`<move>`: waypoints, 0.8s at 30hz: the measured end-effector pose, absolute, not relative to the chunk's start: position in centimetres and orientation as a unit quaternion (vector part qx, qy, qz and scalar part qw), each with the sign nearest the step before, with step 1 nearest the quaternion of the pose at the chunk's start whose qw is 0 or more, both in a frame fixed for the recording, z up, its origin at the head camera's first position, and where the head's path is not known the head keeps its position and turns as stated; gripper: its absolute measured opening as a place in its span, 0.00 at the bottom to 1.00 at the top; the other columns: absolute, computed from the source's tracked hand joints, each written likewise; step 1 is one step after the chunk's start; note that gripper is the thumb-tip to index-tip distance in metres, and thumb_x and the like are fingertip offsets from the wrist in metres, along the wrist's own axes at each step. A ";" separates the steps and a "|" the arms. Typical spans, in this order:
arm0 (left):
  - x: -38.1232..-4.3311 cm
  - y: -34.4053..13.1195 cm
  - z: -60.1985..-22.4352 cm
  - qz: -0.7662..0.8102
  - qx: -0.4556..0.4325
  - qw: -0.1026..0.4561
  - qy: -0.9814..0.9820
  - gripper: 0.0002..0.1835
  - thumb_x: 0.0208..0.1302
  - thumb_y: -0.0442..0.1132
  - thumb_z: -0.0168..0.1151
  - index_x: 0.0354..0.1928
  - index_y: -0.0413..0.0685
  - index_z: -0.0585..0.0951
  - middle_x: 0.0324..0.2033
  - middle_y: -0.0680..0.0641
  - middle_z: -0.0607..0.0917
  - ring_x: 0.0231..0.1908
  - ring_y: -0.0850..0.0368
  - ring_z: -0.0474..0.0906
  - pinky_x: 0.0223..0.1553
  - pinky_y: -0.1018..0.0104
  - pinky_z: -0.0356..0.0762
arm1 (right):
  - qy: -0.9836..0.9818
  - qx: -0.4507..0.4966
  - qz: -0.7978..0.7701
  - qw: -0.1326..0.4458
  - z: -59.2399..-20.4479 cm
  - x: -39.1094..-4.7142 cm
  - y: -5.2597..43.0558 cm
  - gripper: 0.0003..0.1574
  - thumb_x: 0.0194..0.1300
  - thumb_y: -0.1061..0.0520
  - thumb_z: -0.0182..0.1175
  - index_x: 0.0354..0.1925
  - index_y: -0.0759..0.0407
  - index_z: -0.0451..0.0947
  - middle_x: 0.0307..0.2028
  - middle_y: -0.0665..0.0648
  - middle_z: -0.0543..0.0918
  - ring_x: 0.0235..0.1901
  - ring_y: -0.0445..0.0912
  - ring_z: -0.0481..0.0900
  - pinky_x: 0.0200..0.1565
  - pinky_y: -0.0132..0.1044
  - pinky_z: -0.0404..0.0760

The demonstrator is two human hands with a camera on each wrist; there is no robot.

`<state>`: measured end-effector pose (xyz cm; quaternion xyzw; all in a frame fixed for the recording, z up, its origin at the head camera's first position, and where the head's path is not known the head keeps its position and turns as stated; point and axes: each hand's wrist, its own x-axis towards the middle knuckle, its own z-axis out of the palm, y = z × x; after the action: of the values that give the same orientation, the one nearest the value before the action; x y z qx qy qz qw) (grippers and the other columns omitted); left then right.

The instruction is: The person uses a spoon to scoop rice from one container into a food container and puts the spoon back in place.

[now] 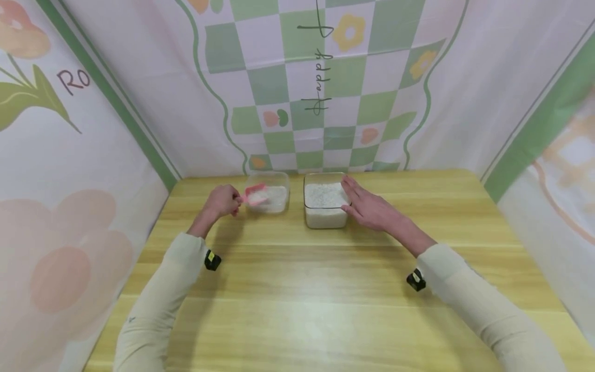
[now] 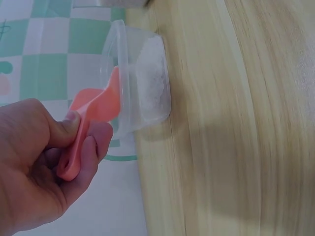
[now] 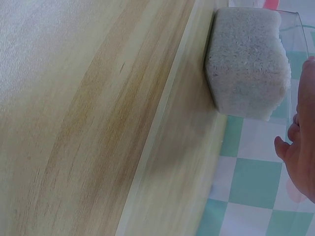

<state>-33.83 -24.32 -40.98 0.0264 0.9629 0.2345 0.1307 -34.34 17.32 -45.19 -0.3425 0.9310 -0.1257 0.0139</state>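
My left hand (image 1: 224,200) grips the handle of a pink scoop (image 1: 256,194), thumb on top and fingers curled beneath it. White grains lie in the scoop, which is over the near left rim of a small clear plastic container (image 2: 121,54). Inside that container is a low heap of white grains (image 2: 151,73). To its right stands a taller clear box (image 1: 325,222), mostly full of rice (image 1: 325,194). Fingers extended, my right hand (image 1: 372,207) is at the box's right rim, thumb apart at the near corner.
Both containers stand near the back edge of a wooden table (image 1: 297,289). Behind it hangs a checked green and white cloth (image 1: 304,77), with printed cloth on both sides too. Small black devices (image 1: 213,260) show at both sleeve cuffs.
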 end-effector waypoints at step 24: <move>-33.5 -24.5 -40.3 0.137 0.037 0.086 0.986 0.10 0.67 0.31 0.59 0.46 0.36 0.85 0.35 0.40 0.88 0.25 0.57 0.83 0.27 0.69 0.80 | 0.934 -0.335 -0.125 0.013 -45.4 -34.3 17.3 0.46 0.80 0.39 0.38 0.78 0.65 0.37 0.79 0.65 0.40 0.79 0.58 0.43 0.69 0.58 0.66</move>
<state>-33.53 -24.46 -40.28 0.0367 0.9862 0.1366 0.0856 -34.30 17.33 -45.39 -0.3351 0.9338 -0.1251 0.0129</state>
